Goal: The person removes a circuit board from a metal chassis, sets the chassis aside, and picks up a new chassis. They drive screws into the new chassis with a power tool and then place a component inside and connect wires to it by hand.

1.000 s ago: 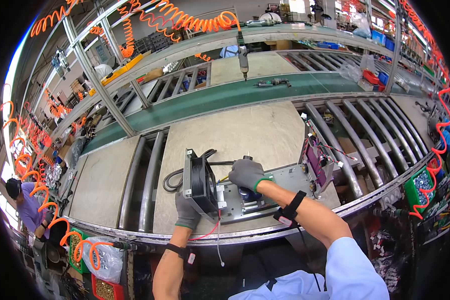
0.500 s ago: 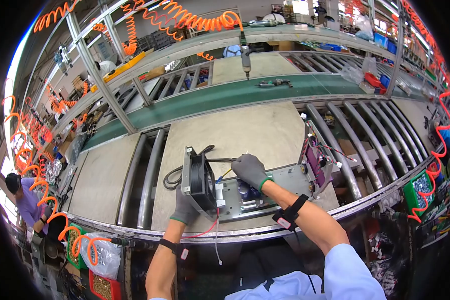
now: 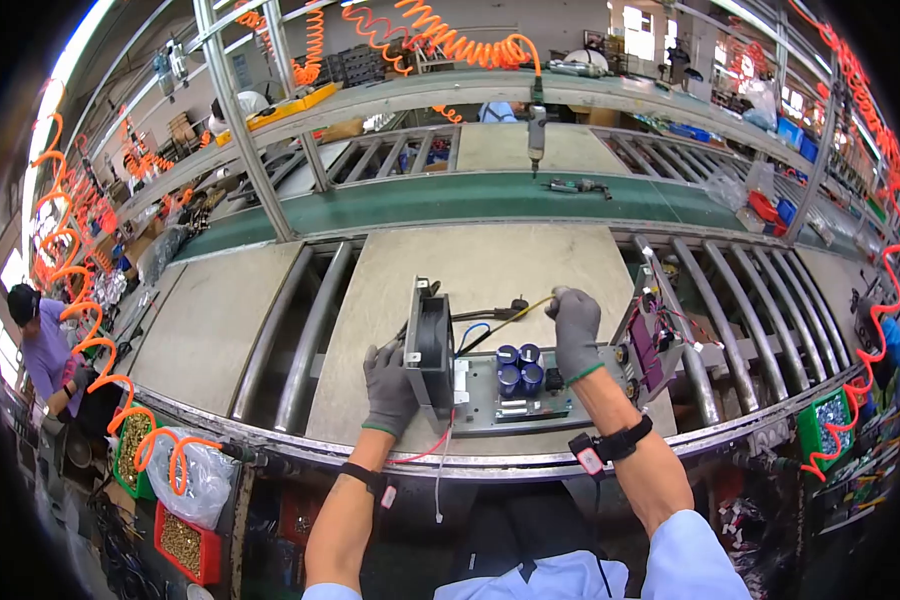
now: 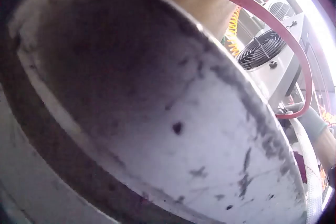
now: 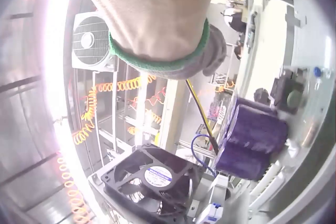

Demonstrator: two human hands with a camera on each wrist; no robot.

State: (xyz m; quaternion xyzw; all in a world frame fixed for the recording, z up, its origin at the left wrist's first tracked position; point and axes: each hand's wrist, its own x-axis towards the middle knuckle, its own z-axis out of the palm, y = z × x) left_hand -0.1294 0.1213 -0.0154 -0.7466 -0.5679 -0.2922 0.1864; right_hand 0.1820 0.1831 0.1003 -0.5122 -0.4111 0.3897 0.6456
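Note:
My gloved right hand point(image 3: 576, 330) pinches the end of a yellow wire point(image 3: 532, 310) and holds it above the open metal chassis point(image 3: 480, 400). In the right wrist view, the yellow wire point(image 5: 198, 109) runs from the glove down beside a blue wire point(image 5: 195, 142). The gloved left hand point(image 3: 390, 388) rests against the outer side of the metal fan panel point(image 3: 417, 345), its fingers upward. A black fan point(image 3: 436, 350) sits on the panel's inner face. Several purple-blue capacitors point(image 3: 519, 370) stand on the chassis, right of the fan.
A black power cord point(image 3: 495, 313) lies behind the chassis on the board point(image 3: 380, 270). Metal rollers point(image 3: 315, 335) flank the board. A power screwdriver point(image 3: 536, 135) hangs over the green belt point(image 3: 420, 203), where another tool point(image 3: 578, 187) lies. Another person point(image 3: 45, 340) is at far left.
My right hand has moved up and right from over the capacitors, drawing the yellow wire out and uncovering them. The left hand's fingers show more fully beside the fan panel. The head view has shifted.

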